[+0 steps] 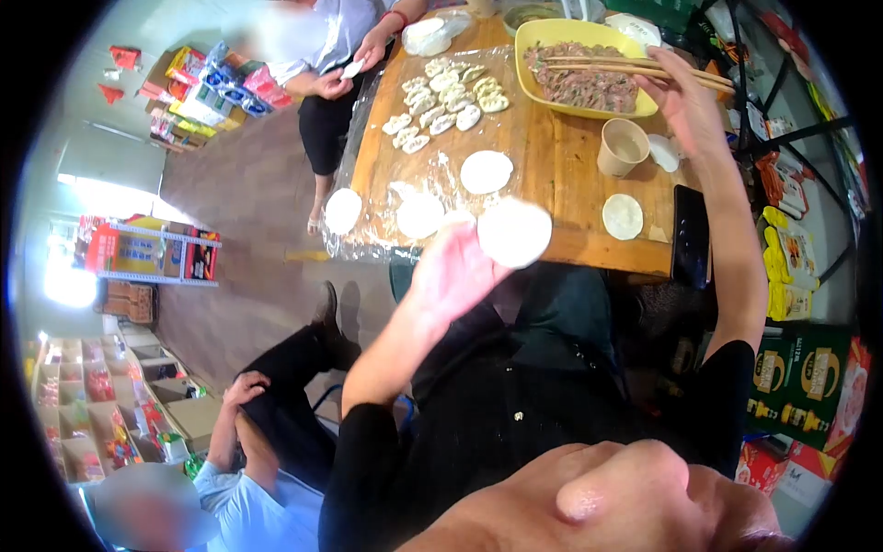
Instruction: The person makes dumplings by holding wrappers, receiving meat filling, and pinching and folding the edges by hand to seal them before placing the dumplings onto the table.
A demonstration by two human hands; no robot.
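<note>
- White wrapper (515,233) lies against left hand (451,265), apparently kept flat; finger closure hidden.
- Right hand (679,103) pinches chopsticks (598,67), reaching filling (579,89) toward counter's (572,204) far edge.

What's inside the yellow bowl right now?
The yellow bowl holds pinkish minced filling with green bits. Chopsticks in the right hand reach over it. The bowl's bottom, covered by the filling, can't be seen.

Round white wrapper (515,233) in left hand (455,269), long wooden chopsticks (621,68) over minced filling (581,90)
</note>
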